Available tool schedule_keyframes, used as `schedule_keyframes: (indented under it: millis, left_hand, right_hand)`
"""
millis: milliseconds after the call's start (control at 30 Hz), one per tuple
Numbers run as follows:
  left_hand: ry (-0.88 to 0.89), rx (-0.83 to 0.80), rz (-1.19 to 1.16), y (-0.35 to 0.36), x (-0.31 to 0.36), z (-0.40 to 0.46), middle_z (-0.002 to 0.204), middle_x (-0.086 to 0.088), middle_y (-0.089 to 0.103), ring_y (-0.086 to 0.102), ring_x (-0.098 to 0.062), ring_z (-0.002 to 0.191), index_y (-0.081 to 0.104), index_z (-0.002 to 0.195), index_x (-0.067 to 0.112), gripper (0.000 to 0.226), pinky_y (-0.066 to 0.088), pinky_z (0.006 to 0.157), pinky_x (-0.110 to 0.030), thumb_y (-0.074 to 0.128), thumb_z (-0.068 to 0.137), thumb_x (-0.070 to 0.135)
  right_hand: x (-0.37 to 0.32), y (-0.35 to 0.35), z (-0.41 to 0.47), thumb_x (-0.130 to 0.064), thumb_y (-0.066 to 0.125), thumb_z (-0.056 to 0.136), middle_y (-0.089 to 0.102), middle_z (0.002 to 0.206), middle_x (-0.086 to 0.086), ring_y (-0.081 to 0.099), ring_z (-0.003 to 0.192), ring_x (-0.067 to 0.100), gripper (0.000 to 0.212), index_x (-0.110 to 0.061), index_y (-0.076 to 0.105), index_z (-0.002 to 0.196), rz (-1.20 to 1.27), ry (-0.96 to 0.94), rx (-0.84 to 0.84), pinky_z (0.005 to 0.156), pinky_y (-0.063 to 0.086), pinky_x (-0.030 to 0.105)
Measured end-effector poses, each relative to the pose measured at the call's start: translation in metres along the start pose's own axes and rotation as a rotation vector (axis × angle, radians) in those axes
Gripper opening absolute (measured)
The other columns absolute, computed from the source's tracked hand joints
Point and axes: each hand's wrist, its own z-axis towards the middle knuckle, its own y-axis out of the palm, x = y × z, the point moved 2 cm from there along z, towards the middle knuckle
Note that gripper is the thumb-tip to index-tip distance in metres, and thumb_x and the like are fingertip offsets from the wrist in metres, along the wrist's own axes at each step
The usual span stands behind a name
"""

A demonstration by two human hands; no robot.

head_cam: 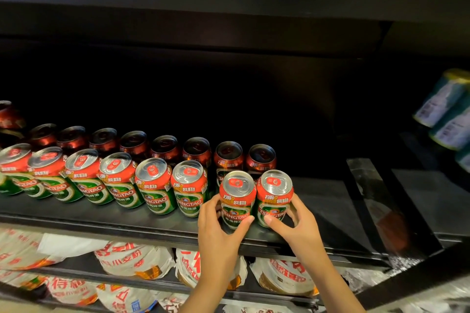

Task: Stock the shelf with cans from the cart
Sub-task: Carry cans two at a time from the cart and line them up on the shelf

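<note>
Two green and red beer cans stand upright at the front of the black shelf [328, 213]. My left hand [218, 226] grips the left can [237, 198] around its lower body. My right hand [298, 223] grips the right can [274, 195] the same way. Both cans sit at the right end of a front row of several matching cans [155, 185]. Behind that row runs a back row of several cans [165, 148] in shadow. The cart is out of view.
The shelf stretches bare to the right of the held cans, up to a dark divider [366, 201]. Pale blue and white cans [442, 104] lie in the bay at far right. White and red bags [132, 259] fill the shelf below.
</note>
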Motion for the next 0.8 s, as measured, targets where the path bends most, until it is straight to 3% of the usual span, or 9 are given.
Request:
schedule_keyframes:
  millis: [167,333,500,633,800]
  left_hand:
    - [0.042,0.003,0.038,-0.0012,-0.0019,-0.0008,0.119,0.031,0.038,0.045,0.0,0.115,0.035,0.121,0.048,0.064,0.041,0.092,-0.019,0.071,0.068,0.058]
    - [0.101,-0.032,0.071,-0.0037,-0.0055,-0.0014,0.125,0.028,0.034,0.042,-0.003,0.121,0.038,0.131,0.032,0.065,0.041,0.1,-0.027,0.061,0.073,0.05]
    - [0.057,0.004,0.053,-0.0031,-0.0044,-0.0017,0.123,0.019,0.038,0.042,-0.008,0.121,0.04,0.133,0.028,0.066,0.043,0.101,-0.035,0.061,0.075,0.052]
    - [0.058,0.016,0.085,-0.0028,-0.0055,-0.0027,0.123,0.01,0.04,0.042,-0.011,0.121,0.039,0.138,0.023,0.07,0.044,0.101,-0.039,0.061,0.077,0.051]
    - [0.068,0.056,0.089,-0.003,-0.0049,-0.0042,0.115,0.009,0.039,0.045,-0.01,0.114,0.04,0.14,0.021,0.073,0.042,0.095,-0.027,0.069,0.076,0.042]
  right_hand:
    - [-0.0004,-0.0006,-0.0003,-0.033,0.078,0.07,0.055,0.125,-0.021,0.053,0.116,-0.003,0.069,-0.044,0.041,0.127,-0.033,-0.002,-0.002,0.093,0.045,0.016]
    - [0.0016,-0.0012,0.0001,-0.043,0.075,0.065,0.055,0.129,-0.014,0.052,0.12,0.004,0.076,-0.031,0.045,0.133,-0.03,0.004,-0.012,0.099,0.046,0.025]
    - [-0.0014,0.0012,-0.0005,-0.047,0.072,0.064,0.055,0.129,-0.016,0.051,0.12,0.001,0.076,-0.032,0.045,0.134,-0.052,-0.002,-0.019,0.093,0.044,0.014]
    - [-0.0049,0.0029,-0.0017,-0.045,0.073,0.066,0.055,0.124,-0.026,0.049,0.114,-0.013,0.071,-0.04,0.043,0.13,-0.059,-0.002,-0.003,0.08,0.04,-0.001]
    - [-0.0042,0.0029,-0.0036,-0.033,0.076,0.073,0.053,0.122,-0.028,0.049,0.112,-0.012,0.065,-0.042,0.042,0.128,-0.081,0.015,0.013,0.076,0.04,-0.002]
